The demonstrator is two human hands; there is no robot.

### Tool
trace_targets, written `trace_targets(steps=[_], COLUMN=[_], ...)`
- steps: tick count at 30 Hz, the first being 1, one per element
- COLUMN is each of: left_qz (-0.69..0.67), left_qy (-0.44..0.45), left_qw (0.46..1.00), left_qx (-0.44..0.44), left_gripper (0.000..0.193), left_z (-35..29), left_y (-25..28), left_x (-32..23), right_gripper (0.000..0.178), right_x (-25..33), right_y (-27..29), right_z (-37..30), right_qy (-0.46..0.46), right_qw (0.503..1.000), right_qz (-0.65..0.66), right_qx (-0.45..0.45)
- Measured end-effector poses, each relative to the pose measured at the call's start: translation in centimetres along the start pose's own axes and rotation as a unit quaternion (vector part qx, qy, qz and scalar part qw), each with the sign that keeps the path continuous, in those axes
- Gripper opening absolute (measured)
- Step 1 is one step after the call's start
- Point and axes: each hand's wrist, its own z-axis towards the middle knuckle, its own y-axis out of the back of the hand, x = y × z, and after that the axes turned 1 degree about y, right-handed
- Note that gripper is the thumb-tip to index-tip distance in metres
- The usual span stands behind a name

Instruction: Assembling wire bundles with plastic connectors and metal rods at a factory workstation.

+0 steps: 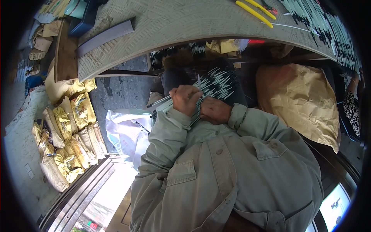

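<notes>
A bundle of thin pale-green sticks (218,86) with black parts lies across my lap, fanned out at its far end. My left hand (185,99) rests on top of the bundle with its fingers curled closed. Close beside it on the right, my right hand (216,110) is clenched, knuckles up, against the bundle. A narrow pale strip (199,80) sticks up just beyond my left fingertips. Whatever the fingers of either hand pinch is hidden. Several stick ends poke out to the left, past my left wrist.
Ahead, the patterned tabletop (170,38) carries yellow-handled pliers (257,13), a flat grey strip (106,36) and many more sticks (328,31). A white plastic bag (129,133) stands at my left, with stacked yellow packages (71,135) beyond. A large brown paper sack (299,100) is at my right.
</notes>
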Motion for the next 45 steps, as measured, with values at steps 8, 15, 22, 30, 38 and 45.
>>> trace_targets(steps=[8,15,22,30,38,45], left_qz=[-0.356,-0.202,-0.232,-0.192,-0.096,-0.191], left_qy=[0.106,0.093,0.06,0.084,0.047,0.08], left_qw=[0.909,0.949,0.958,0.965,0.988,0.975], left_qx=[0.191,0.223,0.157,0.157,0.115,0.082], left_gripper=[0.012,0.016,0.015,0.015,0.008,0.026], left_z=[1.9,3.0,2.1,1.9,1.1,-0.1], left_y=[0.0,1.1,-0.6,0.2,0.1,-0.3], left_x=[2.3,1.9,3.2,2.1,1.3,1.8], right_gripper=[0.013,0.015,0.013,0.029,0.019,0.013], right_x=[0.3,2.7,-0.6,3.0,0.9,0.5], right_y=[0.5,3.7,3.5,2.5,1.0,2.0], right_z=[-0.8,1.2,5.2,3.2,1.7,1.6], right_qy=[0.015,-0.293,-0.269,-0.218,-0.367,-0.44], right_qw=[0.999,0.855,0.93,0.926,0.907,0.848], right_qz=[0.0,0.346,0.103,-0.296,0.077,0.262], right_qx=[0.031,-0.252,-0.228,-0.091,-0.191,-0.136])
